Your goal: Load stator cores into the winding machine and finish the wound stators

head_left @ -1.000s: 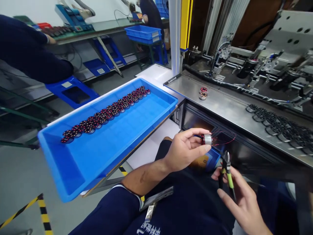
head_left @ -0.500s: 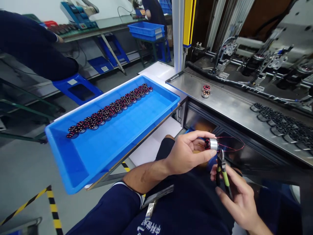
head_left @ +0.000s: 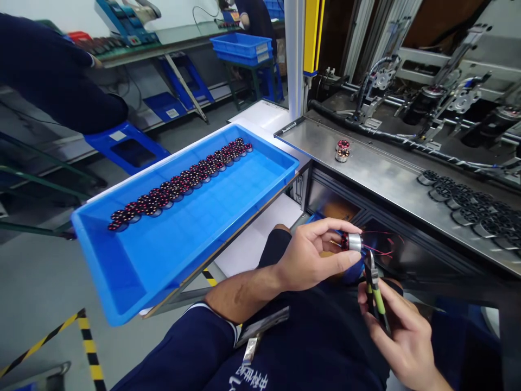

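**Beside the steel worktop (head_left: 391, 168), red wires (head_left: 380, 251) just above the pliers (head_left: 378, 298)**

From the head view, my left hand (head_left: 309, 252) pinches a wound part (head_left: 354, 242) between thumb and fingers, its axis crosswise, silver end facing right, wires trailing out beyond; my right hand (head_left: 402, 334) is wrapped round the pliers' handles, their tips angled up beside the silver rim; whether the blades touch a wire, or stand apart, I cannot tell; the part lies up and leftward of my right hand, my left being nearer.

Thin, loosely bent wire; a smooth, bright metal sleeve; grips in black and yellow-green; to my left, a glossy blue plastic tray (head_left: 207, 217) holds a long band of dark, red-flecked round parts (head_left: 179, 187); on the brushed worktop stand two small wound pieces (head_left: 342, 156), close together, with openwork black rings (head_left: 464, 209) farther right.
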A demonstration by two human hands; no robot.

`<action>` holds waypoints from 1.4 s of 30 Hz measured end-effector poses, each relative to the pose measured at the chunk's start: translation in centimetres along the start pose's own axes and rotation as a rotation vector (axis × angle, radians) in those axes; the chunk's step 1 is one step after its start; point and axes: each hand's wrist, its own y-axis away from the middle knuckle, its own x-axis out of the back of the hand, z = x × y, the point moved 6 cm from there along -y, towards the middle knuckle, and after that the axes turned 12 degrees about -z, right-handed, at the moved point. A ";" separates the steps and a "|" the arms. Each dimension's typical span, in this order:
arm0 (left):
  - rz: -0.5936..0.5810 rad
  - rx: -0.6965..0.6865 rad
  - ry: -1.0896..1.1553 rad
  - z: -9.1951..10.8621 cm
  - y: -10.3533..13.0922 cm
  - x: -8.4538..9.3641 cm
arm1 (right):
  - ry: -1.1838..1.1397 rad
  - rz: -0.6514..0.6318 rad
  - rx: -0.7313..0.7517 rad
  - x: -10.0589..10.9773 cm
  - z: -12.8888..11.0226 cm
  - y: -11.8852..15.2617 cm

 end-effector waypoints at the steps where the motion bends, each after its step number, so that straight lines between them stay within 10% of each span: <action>1: -0.005 -0.034 -0.012 0.2 0.0 0.0 | 0.033 -0.007 -0.008 0.0 0.2 0.2; 42: -0.014 -0.346 -0.460 3.1 1.0 -1.2 | 0.173 0.060 0.028 0.3 -0.5 -0.1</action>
